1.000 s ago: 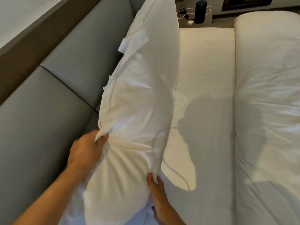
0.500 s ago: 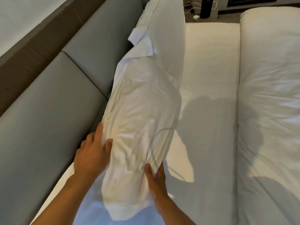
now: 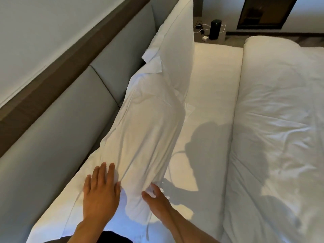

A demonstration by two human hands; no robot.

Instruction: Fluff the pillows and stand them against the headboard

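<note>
A white pillow lies slanted on the bed beside the grey padded headboard, its near end low and its far end raised. A second white pillow stands upright against the headboard behind it. My left hand rests flat, fingers spread, on the pillow's near left flap. My right hand pinches the pillow's near lower corner between thumb and fingers.
A rolled-back white duvet fills the right side of the bed. Bare white sheet lies between it and the pillows. Beyond the bed, a black cylinder with cables stands on the floor.
The near pillow has come down from upright between my hands to a slant on the bed. My left hand let go and now lies flat; my right hand moved to the corner.
</note>
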